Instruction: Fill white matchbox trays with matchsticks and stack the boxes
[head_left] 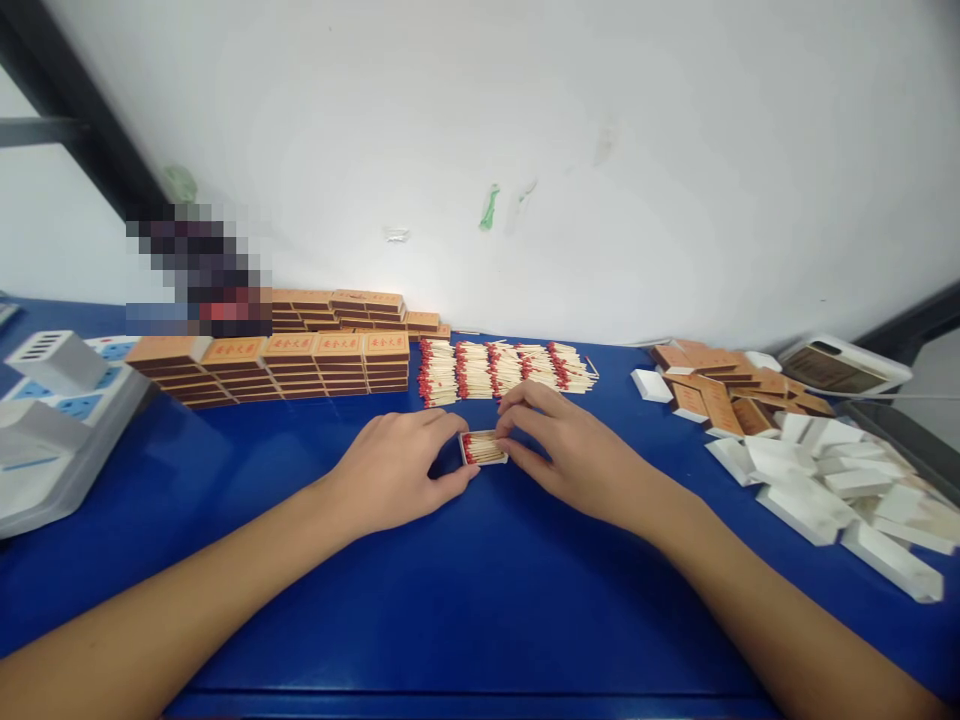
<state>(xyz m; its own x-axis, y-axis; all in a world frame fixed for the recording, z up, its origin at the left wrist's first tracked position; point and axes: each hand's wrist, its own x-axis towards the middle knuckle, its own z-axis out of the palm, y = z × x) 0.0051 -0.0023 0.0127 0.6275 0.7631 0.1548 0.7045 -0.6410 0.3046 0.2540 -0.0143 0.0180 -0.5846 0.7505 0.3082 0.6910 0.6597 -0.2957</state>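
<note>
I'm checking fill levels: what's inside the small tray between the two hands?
Red-headed matches lie lengthwise in the tray. The right hand covers part of its right end; the upper matches hide whatever lies beneath.

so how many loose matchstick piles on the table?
5, in one row right of the stacked matchboxes: leftmost pile, second pile, middle pile, fourth pile, rightmost pile. No others visible.

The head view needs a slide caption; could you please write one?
Left hand holding a small tray of matches, right hand at its other end.

Open near tabletop (480,600), matchstick piles (505,370) blocking beyond
</note>
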